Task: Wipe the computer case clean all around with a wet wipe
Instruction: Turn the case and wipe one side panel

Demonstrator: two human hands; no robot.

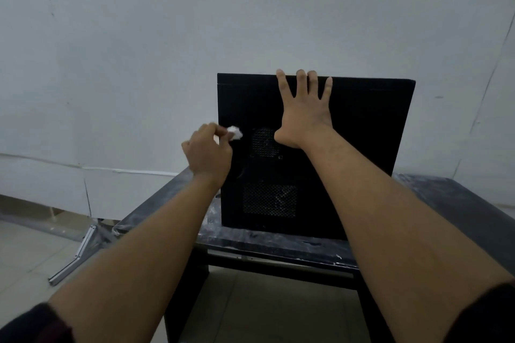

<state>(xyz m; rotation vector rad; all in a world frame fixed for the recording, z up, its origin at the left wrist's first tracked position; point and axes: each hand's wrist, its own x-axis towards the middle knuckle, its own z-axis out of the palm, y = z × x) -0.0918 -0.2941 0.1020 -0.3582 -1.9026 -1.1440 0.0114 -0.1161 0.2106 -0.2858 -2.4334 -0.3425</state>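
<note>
Left hand (207, 152) has its fingers curled, pinching a crumpled white wet wipe (234, 132) against the left edge of the near face of the computer case (362, 131). Right hand (302, 111) lies flat on the same face with fingers spread and straight, fingertips hooked over the top edge, thumb pointing left beside a round vent grille (264, 142). A rectangular mesh grille (269, 200) sits lower on that face. The case is black, standing upright on a dark table (459, 203) with pale smears on its top, close to the near edge. Behind it, a grey-white wall (250, 8). A metal bracket (80, 253) lies on the tiled floor (30, 253) at left. Dark sleeves at both near corners.
</note>
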